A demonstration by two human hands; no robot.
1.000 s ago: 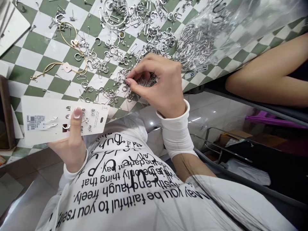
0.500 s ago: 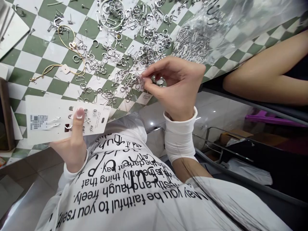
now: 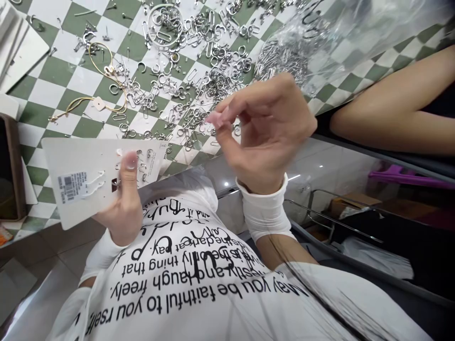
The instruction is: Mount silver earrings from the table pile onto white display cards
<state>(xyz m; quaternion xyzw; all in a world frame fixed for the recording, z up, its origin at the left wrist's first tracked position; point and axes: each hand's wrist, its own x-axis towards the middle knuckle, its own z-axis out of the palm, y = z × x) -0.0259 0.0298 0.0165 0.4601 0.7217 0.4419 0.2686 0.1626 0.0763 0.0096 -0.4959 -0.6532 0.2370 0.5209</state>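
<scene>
A white earring card [image 3: 80,161] with a barcode label and several small metal pieces is held in my left hand [image 3: 126,203], the thumb pressed on its face. My right hand [image 3: 266,128] is pinched above the table's near edge, thumb and fingertips together; whatever lies between them is too small to make out. Beyond and beside it, many silver rings, clips and studs [image 3: 220,76] are scattered over the green and white checked cloth [image 3: 53,73]. A gold cord bracelet [image 3: 122,102] with a pale square tag lies left of them.
A clear plastic bag [image 3: 284,57] of thin metal pieces lies at the back right. White cards [image 3: 30,54] and a dark framed object [image 3: 10,166] are at the left. Another person's bare arm [image 3: 394,104] reaches in at the right.
My right hand has lifted off the metal pieces and moved slightly right, still pinched. My left hand and the card have shifted right, and the card has tilted.
</scene>
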